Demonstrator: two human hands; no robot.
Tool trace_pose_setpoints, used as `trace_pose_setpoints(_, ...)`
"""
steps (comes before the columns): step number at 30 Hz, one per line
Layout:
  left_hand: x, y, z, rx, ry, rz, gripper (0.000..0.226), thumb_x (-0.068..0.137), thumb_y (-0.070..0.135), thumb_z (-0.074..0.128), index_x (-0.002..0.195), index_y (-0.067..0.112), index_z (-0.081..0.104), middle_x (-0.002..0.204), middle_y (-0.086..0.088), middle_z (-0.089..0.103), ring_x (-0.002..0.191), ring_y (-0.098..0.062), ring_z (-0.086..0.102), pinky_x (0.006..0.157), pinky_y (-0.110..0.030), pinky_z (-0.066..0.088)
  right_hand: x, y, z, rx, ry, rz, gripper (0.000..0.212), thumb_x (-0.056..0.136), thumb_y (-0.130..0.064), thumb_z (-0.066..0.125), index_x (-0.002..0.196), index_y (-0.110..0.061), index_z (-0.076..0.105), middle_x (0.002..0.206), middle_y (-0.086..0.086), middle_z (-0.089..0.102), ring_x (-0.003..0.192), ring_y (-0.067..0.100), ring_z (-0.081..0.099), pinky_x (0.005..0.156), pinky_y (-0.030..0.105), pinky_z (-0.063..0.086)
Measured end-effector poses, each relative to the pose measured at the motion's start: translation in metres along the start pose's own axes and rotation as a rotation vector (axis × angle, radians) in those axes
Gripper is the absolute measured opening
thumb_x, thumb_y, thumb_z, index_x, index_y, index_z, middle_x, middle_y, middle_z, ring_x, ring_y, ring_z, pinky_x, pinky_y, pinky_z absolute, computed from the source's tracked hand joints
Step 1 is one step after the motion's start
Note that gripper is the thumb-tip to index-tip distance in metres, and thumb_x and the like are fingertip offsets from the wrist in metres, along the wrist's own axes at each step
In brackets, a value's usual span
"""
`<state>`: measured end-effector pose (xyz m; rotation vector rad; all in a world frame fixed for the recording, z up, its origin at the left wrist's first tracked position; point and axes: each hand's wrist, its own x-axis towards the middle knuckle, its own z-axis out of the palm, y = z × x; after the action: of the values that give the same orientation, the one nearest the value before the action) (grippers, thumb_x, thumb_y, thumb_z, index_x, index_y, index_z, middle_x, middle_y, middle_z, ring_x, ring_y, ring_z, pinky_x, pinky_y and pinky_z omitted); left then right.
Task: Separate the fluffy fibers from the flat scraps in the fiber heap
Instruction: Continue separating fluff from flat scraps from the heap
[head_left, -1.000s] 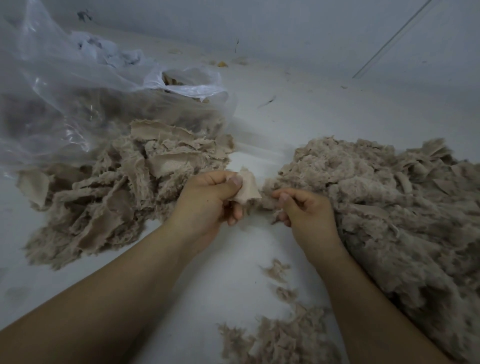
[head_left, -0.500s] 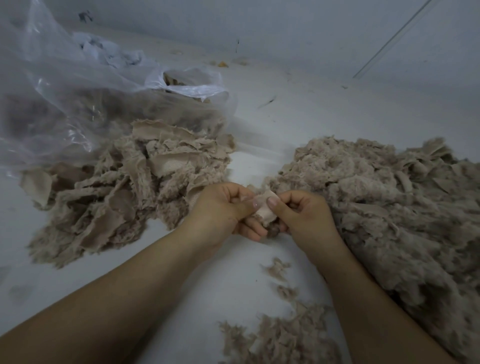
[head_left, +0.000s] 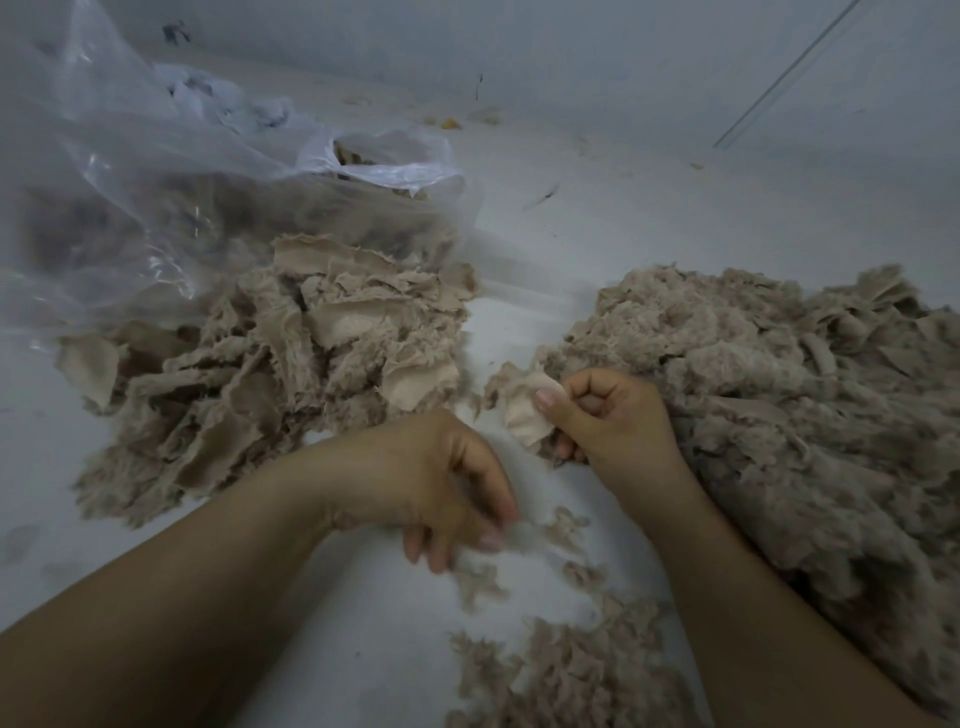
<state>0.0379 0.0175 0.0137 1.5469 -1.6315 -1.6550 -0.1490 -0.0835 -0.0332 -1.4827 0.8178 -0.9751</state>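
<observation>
Here the left hand is blurry, so I cannot tell if its curled fingers hold any fluff. The big fiber heap runs off the right edge. The right hand pinches a flat scrap by the heap's left side; its long way goes up and down. The surface is white and dusty, with a clear plastic bag behind the scrap pile

Head view looks steeply down, close over the floor.

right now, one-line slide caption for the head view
Right hand pinches a flat scrap beside the fiber heap.
</observation>
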Motion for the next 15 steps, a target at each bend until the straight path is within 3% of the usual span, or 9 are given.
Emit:
trace_pose_setpoints(2,0.011,0.005,0.003,-0.019,0.361,0.050,0.027,0.069,0.033,0.085,0.075,0.012,0.069,0.048,0.001,0.059,0.034,-0.010,0.047,0.035,-0.019,0.036,-0.002,-0.002,0.001,0.046,-0.032,-0.017,0.015,0.081,-0.009,0.075,0.074,-0.003,0.064,0.054,0.004,0.064,0.041,0.010,0.056,0.043,0.019,0.046)
trace_pose_setpoints(4,0.025,0.011,0.007,-0.129,0.643,0.143,0.033,0.071,0.031,0.085,0.082,0.007,0.064,0.061,-0.005,0.062,0.034,-0.009,0.043,0.035,-0.020,0.034,-0.003,-0.005,0.001,0.079,-0.086,-0.025,0.014,0.076,-0.015,0.077,0.077,-0.007,0.065,0.062,0.008,0.067,0.049,0.014,0.062,0.046,0.024,0.052)
trace_pose_setpoints(6,0.036,0.015,0.011,-0.146,0.694,0.179,0.026,0.079,0.023,0.081,0.093,0.008,0.065,0.076,-0.010,0.066,0.034,-0.008,0.046,0.034,-0.020,0.034,-0.005,-0.007,0.001,0.075,-0.129,-0.023,0.021,0.071,-0.018,0.077,0.084,-0.006,0.067,0.070,0.012,0.069,0.060,0.019,0.067,0.050,0.028,0.056)
trace_pose_setpoints(9,0.045,0.015,0.015,-0.255,0.704,0.209,0.014,0.088,0.009,0.070,0.080,0.004,0.061,0.057,-0.016,0.059,0.031,-0.016,0.047,0.032,-0.018,0.032,-0.005,-0.007,0.001,0.110,-0.116,-0.004,0.032,0.066,-0.013,0.079,0.094,-0.006,0.064,0.081,0.007,0.073,0.072,0.018,0.070,0.058,0.027,0.058)
trace_pose_setpoints(12,0.047,0.009,0.012,-0.398,0.740,0.247,0.021,0.092,0.004,0.064,0.072,0.005,0.059,0.049,-0.016,0.055,0.030,-0.018,0.046,0.032,-0.018,0.032,-0.002,-0.005,-0.002,0.114,-0.027,0.004,0.028,0.069,-0.006,0.080,0.092,-0.009,0.064,0.075,0.006,0.068,0.068,0.021,0.064,0.059,0.028,0.056)
trace_pose_setpoints(15,0.039,0.004,0.002,-0.420,0.832,0.235,0.029,0.089,0.002,0.067,0.063,0.012,0.059,0.046,-0.009,0.053,0.029,-0.014,0.042,0.033,-0.015,0.030,0.001,-0.001,-0.004,0.033,0.069,-0.026,0.018,0.080,0.003,0.074,0.088,-0.011,0.065,0.068,-0.002,0.062,0.059,0.011,0.057,0.056,0.022,0.050)
